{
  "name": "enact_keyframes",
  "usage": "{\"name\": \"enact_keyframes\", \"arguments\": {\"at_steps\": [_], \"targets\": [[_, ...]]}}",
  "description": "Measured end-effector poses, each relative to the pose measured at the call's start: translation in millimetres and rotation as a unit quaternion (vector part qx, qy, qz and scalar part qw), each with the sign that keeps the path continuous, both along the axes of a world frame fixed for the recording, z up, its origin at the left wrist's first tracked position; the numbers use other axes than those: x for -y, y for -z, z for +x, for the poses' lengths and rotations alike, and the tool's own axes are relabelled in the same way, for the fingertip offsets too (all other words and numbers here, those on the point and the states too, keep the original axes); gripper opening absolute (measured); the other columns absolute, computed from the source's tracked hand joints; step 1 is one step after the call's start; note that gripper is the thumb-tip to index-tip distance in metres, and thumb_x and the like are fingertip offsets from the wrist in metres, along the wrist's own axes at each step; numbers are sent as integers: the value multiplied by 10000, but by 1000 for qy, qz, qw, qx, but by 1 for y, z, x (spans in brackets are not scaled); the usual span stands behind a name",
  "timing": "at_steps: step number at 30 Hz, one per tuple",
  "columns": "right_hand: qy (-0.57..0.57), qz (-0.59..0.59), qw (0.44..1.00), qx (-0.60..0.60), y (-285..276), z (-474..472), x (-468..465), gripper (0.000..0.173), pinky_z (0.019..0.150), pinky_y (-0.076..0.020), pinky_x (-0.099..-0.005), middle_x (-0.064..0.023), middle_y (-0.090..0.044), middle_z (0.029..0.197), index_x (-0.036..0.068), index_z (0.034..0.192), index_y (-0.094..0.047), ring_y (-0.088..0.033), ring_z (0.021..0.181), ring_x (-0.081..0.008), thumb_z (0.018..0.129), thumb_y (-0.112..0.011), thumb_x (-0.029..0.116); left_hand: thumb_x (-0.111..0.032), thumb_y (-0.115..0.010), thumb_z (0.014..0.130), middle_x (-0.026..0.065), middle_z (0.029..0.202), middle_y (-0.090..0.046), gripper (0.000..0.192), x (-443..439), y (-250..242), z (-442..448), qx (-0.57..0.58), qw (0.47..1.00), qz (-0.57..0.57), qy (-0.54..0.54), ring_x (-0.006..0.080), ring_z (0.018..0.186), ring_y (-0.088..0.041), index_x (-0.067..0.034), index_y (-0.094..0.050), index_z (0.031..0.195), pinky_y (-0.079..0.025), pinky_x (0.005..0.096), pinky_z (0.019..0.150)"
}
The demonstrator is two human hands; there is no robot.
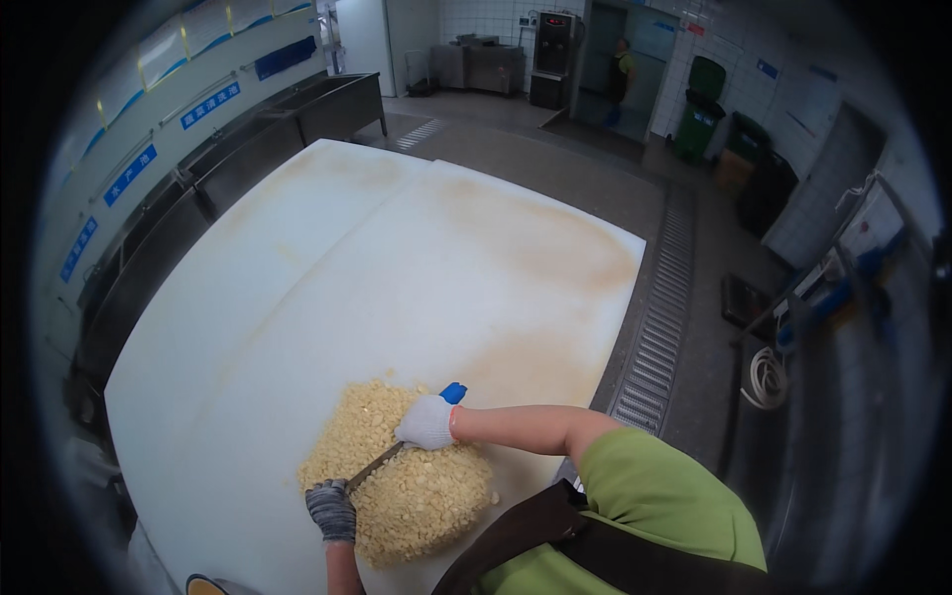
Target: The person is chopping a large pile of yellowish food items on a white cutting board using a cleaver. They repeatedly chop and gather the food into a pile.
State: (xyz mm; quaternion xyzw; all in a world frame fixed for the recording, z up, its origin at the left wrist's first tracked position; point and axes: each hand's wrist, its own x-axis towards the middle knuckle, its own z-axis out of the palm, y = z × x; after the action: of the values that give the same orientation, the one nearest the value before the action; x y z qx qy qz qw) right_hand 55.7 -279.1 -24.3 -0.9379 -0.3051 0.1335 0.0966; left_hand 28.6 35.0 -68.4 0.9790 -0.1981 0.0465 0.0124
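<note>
My right hand (428,422), in a white knit glove, grips a knife by its blue handle (453,393). The knife's dark blade (375,465) runs down and left across a heap of chopped, pale yellow pieces (424,498) that look like garlic. At the far end of the blade is my left hand (331,509), in a grey striped glove, its fingers curled over the tip. The heap lies on a large white cutting surface (416,282), and part of it is hidden under the blade and both hands.
A container with a yellowish inside (204,586) stands at the lower left edge. Steel sinks (253,152) line the left wall. A floor drain grate (654,327) runs along the right. A person (619,74) is by the far doorway, near green bins (698,123).
</note>
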Motion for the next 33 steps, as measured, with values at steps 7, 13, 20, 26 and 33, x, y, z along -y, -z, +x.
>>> {"name": "enact_keyframes", "arguments": {"at_steps": [7, 13, 20, 26, 33], "targets": [[4, 0, 1000, 9, -4, -6, -2, 252, 660, -527, -504, -120, -697, 805, 141, 934, -672, -688, 784, -362, 919, -609, 385, -120, -577, 859, 71, 882, -672, 151, 3, 22, -12, 55, 997, 1, -50, 272, 879, -626, -166, -705, 924, -432, 423, 815], [48, -5, 999, 11, -2, -11, -8, 210, 710, -535, -486, -104, -717, 846, 164, 963, -714, -697, 818, -348, 908, -625, 347, -147, -583, 867, 64, 862, -643, 110, 11, 19, -22, 75, 995, -16, -69, 271, 876, -618, -149, -662, 944, -431, 430, 810], [75, -37, 996, 42, -3, -20, -16, 214, 714, -542, -472, -108, -717, 826, 145, 928, -721, -706, 810, -331, 895, -651, 344, -183, -600, 875, 87, 906, -658, 116, 22, 10, -32, 97, 993, -29, -63, 275, 897, -619, -127, -649, 965, -428, 440, 821], [95, -71, 990, 76, 1, -24, -20, 233, 709, -545, -469, -107, -714, 794, 139, 869, -719, -709, 786, -321, 886, -658, 364, -111, -549, 857, 81, 942, -669, 209, 14, 14, -29, 82, 996, -13, -41, 257, 910, -632, -130, -668, 1029, -435, 427, 818], [79, -64, 992, 73, 1, -27, -18, 231, 685, -536, -472, -97, -713, 790, 152, 881, -714, -708, 777, -313, 888, -644, 372, -122, -540, 867, 53, 958, -692, 197, 13, 12, -26, 74, 996, 16, -42, 234, 923, -640, -157, -696, 983, -444, 411, 817]]}}
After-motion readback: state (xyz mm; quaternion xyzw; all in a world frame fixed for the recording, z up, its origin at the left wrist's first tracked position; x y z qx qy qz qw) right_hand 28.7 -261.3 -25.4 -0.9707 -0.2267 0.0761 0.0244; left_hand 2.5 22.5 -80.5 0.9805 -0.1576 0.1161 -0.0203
